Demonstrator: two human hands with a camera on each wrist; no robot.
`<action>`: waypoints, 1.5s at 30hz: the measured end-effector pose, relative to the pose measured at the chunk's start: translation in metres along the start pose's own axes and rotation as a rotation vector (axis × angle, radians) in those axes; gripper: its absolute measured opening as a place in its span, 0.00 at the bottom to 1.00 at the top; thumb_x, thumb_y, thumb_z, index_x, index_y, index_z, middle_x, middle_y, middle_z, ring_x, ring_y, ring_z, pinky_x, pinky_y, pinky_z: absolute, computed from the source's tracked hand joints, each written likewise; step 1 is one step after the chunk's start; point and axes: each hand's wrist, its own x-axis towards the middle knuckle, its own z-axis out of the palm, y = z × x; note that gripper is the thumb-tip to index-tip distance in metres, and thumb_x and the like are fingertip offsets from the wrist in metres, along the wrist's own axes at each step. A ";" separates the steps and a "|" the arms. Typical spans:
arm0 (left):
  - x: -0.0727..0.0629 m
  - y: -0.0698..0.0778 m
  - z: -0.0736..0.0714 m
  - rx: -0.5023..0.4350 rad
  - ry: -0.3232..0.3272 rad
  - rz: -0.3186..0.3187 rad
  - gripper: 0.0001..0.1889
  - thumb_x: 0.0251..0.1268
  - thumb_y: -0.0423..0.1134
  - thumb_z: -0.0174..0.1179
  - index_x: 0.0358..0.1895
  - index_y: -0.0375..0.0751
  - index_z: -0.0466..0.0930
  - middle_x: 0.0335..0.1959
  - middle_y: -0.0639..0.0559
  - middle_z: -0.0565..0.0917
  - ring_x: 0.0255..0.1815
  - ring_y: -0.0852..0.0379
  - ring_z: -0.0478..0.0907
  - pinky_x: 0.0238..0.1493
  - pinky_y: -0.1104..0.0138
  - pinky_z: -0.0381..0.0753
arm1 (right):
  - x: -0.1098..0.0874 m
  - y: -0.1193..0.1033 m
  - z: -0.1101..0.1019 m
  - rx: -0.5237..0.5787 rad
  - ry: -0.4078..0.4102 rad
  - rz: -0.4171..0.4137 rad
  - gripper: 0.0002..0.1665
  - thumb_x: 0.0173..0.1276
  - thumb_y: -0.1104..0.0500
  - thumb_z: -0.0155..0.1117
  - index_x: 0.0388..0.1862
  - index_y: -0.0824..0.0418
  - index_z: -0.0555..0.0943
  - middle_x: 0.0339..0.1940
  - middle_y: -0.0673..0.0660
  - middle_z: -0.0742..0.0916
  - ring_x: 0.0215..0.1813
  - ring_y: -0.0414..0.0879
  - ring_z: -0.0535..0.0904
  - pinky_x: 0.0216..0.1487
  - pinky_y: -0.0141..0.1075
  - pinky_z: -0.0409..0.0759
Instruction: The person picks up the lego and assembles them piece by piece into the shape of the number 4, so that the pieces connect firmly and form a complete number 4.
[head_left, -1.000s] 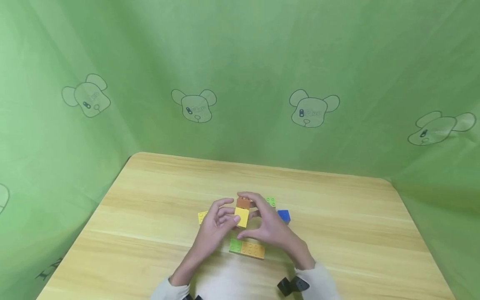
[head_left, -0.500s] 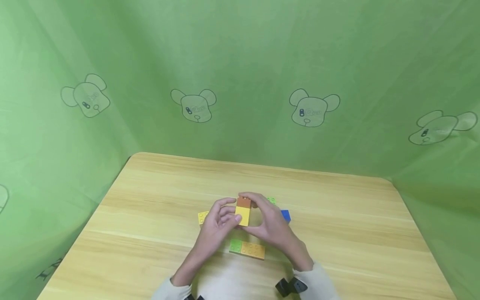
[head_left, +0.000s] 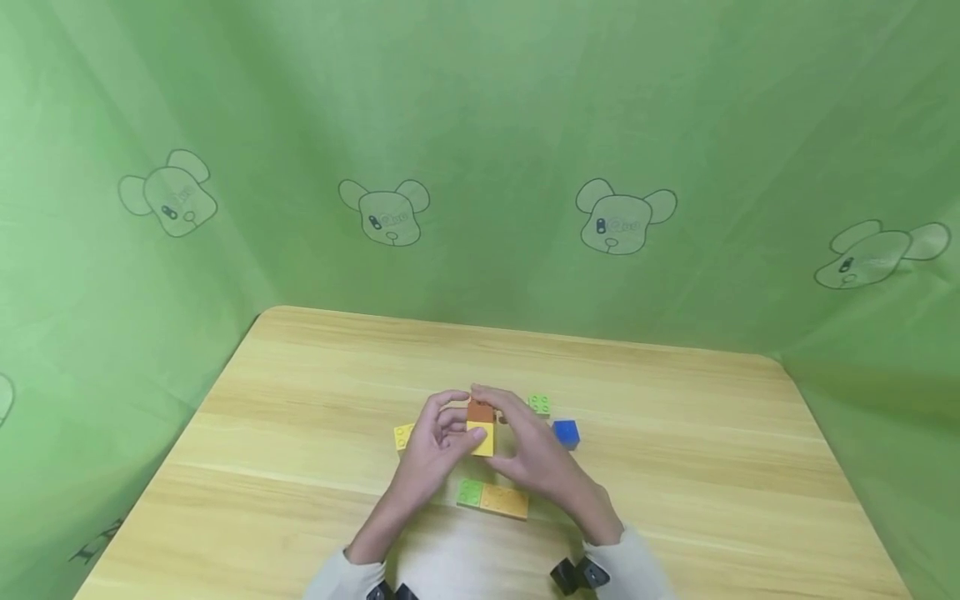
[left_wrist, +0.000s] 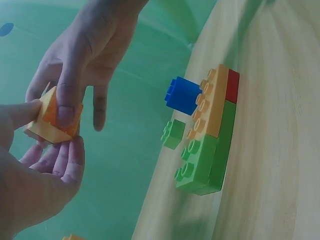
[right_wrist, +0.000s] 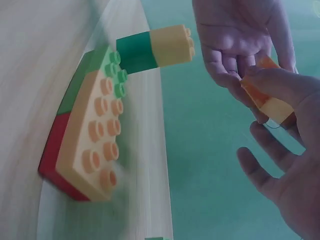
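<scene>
In the head view, my left hand (head_left: 422, 454) holds a yellow brick (head_left: 486, 448) with its thumb across the near face. An orange-brown brick (head_left: 481, 412) sits against the yellow one. My right hand (head_left: 538, 446) pinches this pair from the other side, a finger over the orange-brown end and the thumb low by the yellow brick. Both hands hold the pair above the table. Seen from the left wrist, the pair (left_wrist: 49, 127) lies between the fingertips of both hands. The fingers behind it are partly hidden.
Below the hands lies a block assembly of orange bricks (head_left: 505, 501) and green bricks (head_left: 470, 492) on a red brick (left_wrist: 232, 86) and more green. Behind are a blue brick (head_left: 566, 434) and a green brick (head_left: 539, 405). A yellow brick (head_left: 402, 436) on dark green (right_wrist: 137, 52) stands left.
My right thumb has come up to the low end of the held pair, where it was apart before. The pair has shifted slightly left and down, its orange-brown end now more covered.
</scene>
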 end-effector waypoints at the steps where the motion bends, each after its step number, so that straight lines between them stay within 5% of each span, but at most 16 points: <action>1: 0.001 -0.001 0.000 0.018 -0.004 0.012 0.31 0.72 0.36 0.66 0.73 0.40 0.65 0.57 0.39 0.82 0.58 0.44 0.80 0.62 0.59 0.81 | 0.000 0.000 0.000 -0.008 -0.005 0.004 0.50 0.52 0.69 0.82 0.74 0.63 0.71 0.75 0.62 0.74 0.72 0.61 0.74 0.67 0.52 0.79; 6: 0.008 -0.014 0.000 0.194 0.007 0.095 0.28 0.67 0.28 0.68 0.70 0.36 0.72 0.60 0.42 0.82 0.61 0.45 0.81 0.65 0.59 0.80 | -0.003 0.005 0.002 -0.038 -0.033 0.007 0.44 0.57 0.60 0.82 0.72 0.63 0.74 0.73 0.63 0.76 0.71 0.61 0.75 0.69 0.54 0.76; 11: 0.012 -0.028 0.003 0.490 0.030 0.157 0.23 0.60 0.24 0.72 0.59 0.32 0.78 0.55 0.42 0.85 0.58 0.45 0.83 0.63 0.57 0.82 | -0.006 0.013 0.004 -0.058 -0.056 0.097 0.34 0.65 0.63 0.75 0.70 0.63 0.76 0.68 0.59 0.81 0.67 0.56 0.79 0.69 0.49 0.77; 16: 0.011 -0.037 0.007 0.691 0.039 0.149 0.20 0.61 0.19 0.67 0.56 0.29 0.77 0.48 0.40 0.84 0.53 0.44 0.84 0.57 0.58 0.86 | -0.009 0.020 0.001 -0.216 -0.026 0.186 0.28 0.67 0.67 0.73 0.66 0.62 0.79 0.63 0.60 0.85 0.64 0.56 0.81 0.67 0.51 0.79; 21: 0.008 -0.040 0.009 0.771 0.049 0.127 0.19 0.66 0.18 0.61 0.59 0.27 0.74 0.46 0.40 0.82 0.49 0.45 0.84 0.51 0.60 0.88 | -0.014 0.029 -0.008 -0.367 0.072 0.227 0.27 0.59 0.71 0.76 0.59 0.66 0.82 0.58 0.66 0.85 0.58 0.63 0.82 0.60 0.60 0.81; 25: 0.007 -0.041 0.009 0.788 0.045 0.124 0.22 0.66 0.18 0.59 0.63 0.26 0.72 0.53 0.34 0.81 0.55 0.40 0.82 0.56 0.58 0.86 | -0.018 0.033 -0.018 -0.390 0.028 0.382 0.31 0.55 0.72 0.77 0.60 0.69 0.80 0.60 0.72 0.81 0.56 0.68 0.80 0.57 0.64 0.80; 29: 0.005 -0.039 0.009 0.730 0.010 0.063 0.30 0.66 0.21 0.62 0.71 0.24 0.66 0.73 0.24 0.66 0.74 0.32 0.67 0.72 0.47 0.70 | -0.023 0.032 -0.027 -0.389 -0.094 0.555 0.35 0.53 0.71 0.77 0.62 0.71 0.77 0.58 0.74 0.79 0.51 0.68 0.80 0.51 0.62 0.83; 34: 0.002 -0.030 0.012 0.635 -0.005 0.034 0.39 0.67 0.26 0.66 0.78 0.29 0.59 0.83 0.31 0.45 0.81 0.36 0.51 0.77 0.48 0.56 | -0.025 0.032 -0.032 -0.414 -0.151 0.595 0.25 0.58 0.75 0.72 0.55 0.72 0.76 0.40 0.67 0.82 0.36 0.57 0.81 0.36 0.49 0.86; 37: 0.002 -0.025 0.016 0.600 -0.002 0.116 0.37 0.67 0.26 0.66 0.78 0.30 0.61 0.83 0.35 0.47 0.82 0.39 0.52 0.77 0.52 0.58 | -0.024 0.032 -0.033 -0.379 -0.126 0.600 0.17 0.63 0.73 0.71 0.49 0.70 0.77 0.36 0.63 0.83 0.37 0.56 0.82 0.38 0.47 0.88; 41: 0.003 -0.019 0.022 0.536 -0.023 0.240 0.32 0.68 0.26 0.66 0.74 0.30 0.66 0.80 0.33 0.60 0.78 0.39 0.63 0.74 0.53 0.67 | -0.020 0.029 -0.033 -0.232 -0.071 0.606 0.19 0.66 0.66 0.74 0.53 0.69 0.80 0.47 0.67 0.87 0.49 0.62 0.85 0.52 0.54 0.87; 45: 0.004 -0.017 0.028 0.486 -0.047 0.252 0.32 0.70 0.30 0.66 0.74 0.30 0.65 0.74 0.31 0.70 0.70 0.37 0.74 0.66 0.56 0.79 | -0.014 0.024 -0.033 -0.076 -0.044 0.536 0.23 0.69 0.62 0.73 0.60 0.67 0.80 0.54 0.66 0.88 0.50 0.58 0.87 0.53 0.50 0.88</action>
